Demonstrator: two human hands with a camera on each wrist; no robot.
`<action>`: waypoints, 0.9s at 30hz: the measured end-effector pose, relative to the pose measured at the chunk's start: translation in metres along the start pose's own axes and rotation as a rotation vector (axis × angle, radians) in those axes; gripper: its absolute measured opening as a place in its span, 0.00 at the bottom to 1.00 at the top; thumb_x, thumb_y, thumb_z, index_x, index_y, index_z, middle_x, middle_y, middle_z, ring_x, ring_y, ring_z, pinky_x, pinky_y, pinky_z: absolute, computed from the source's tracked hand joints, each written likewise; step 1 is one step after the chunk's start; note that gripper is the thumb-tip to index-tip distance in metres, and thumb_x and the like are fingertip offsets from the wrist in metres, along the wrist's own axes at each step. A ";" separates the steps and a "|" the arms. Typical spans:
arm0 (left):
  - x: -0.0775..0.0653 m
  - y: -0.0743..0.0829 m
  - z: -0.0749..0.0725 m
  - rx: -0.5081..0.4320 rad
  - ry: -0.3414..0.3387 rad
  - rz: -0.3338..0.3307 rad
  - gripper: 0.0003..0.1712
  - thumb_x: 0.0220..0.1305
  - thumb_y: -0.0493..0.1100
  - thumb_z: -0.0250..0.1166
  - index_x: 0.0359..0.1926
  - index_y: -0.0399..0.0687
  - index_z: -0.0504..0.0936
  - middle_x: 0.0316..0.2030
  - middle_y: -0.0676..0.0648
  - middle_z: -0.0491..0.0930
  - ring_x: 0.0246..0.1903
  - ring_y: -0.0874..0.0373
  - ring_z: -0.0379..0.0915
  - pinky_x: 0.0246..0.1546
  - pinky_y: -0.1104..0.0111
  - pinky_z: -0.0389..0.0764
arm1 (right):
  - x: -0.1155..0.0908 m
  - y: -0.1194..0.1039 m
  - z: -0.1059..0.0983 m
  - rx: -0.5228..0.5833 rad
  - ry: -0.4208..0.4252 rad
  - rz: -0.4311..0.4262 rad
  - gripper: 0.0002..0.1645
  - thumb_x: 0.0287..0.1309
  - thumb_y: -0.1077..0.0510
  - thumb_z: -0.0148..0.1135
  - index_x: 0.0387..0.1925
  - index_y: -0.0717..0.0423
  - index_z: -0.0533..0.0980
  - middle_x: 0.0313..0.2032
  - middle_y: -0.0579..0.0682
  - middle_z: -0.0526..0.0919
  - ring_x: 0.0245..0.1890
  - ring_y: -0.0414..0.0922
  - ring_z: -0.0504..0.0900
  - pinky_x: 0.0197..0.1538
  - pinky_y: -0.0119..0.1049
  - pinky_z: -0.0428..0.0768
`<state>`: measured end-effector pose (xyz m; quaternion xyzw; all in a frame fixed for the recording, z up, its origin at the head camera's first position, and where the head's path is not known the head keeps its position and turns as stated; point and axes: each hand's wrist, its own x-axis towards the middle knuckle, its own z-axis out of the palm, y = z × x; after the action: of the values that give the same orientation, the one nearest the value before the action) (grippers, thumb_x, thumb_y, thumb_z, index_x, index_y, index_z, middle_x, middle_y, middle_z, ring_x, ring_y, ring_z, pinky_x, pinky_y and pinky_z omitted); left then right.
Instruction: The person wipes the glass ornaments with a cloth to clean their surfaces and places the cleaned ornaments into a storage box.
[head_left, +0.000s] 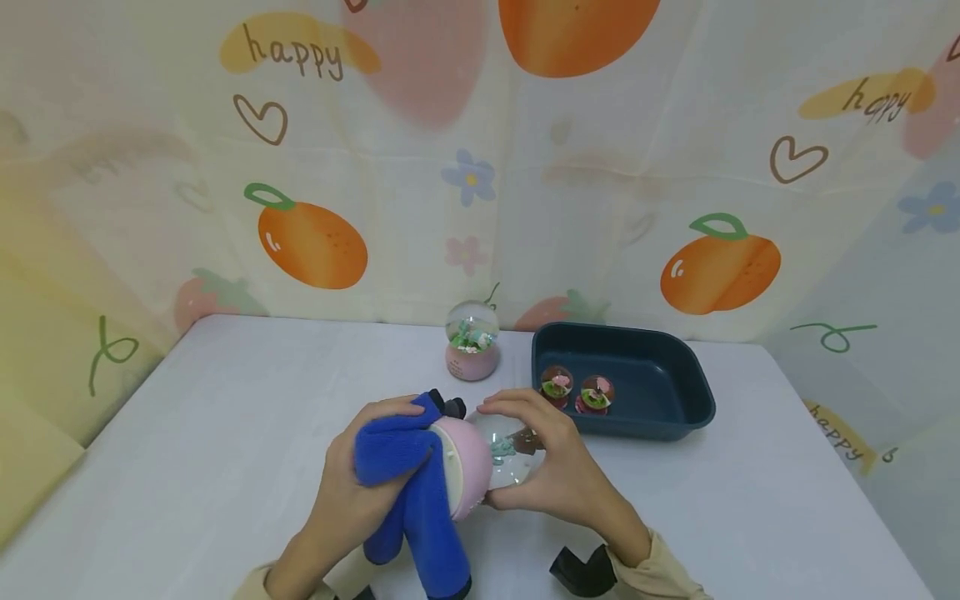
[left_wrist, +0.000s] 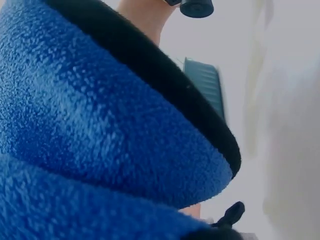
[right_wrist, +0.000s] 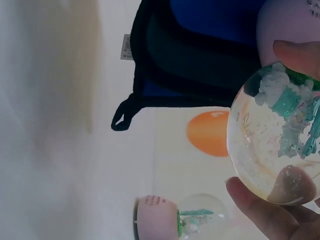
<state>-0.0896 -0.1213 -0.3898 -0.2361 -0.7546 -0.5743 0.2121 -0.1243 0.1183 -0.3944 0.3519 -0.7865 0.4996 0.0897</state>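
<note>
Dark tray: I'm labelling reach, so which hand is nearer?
Right: the right hand is in front of the tray, by its near-left corner; the left hand, gripping blue cloth, is farther left.

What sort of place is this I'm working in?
Probably an indoor tabletop workspace, though the wider room isn't visible: a white table, a fruit-printed backdrop behind it, and a snow globe held above the table.

The cloth (head_left: 435,517) in the left hand (head_left: 343,492) is bright blue, edged in black. The snow globe (head_left: 476,467) in the right hand (head_left: 566,462) is part pink, part clear. Beyond that hand, the tray (head_left: 652,375) is dark blue. Beyond both, the cream backdrop (head_left: 585,242) shows orange fruit (head_left: 312,246) and blue flowers (head_left: 471,179).
</note>
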 end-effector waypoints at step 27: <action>0.008 -0.005 -0.008 -0.149 0.119 -0.021 0.21 0.64 0.27 0.57 0.58 0.35 0.75 0.54 0.53 0.79 0.54 0.62 0.75 0.55 0.77 0.73 | 0.001 -0.003 -0.005 -0.113 0.062 0.006 0.50 0.28 0.60 0.86 0.60 0.45 0.73 0.58 0.44 0.78 0.59 0.42 0.75 0.57 0.43 0.80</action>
<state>-0.0985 -0.1291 -0.3876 -0.2086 -0.6983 -0.6441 0.2323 -0.1242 0.1212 -0.3891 0.3284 -0.8111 0.4655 0.1324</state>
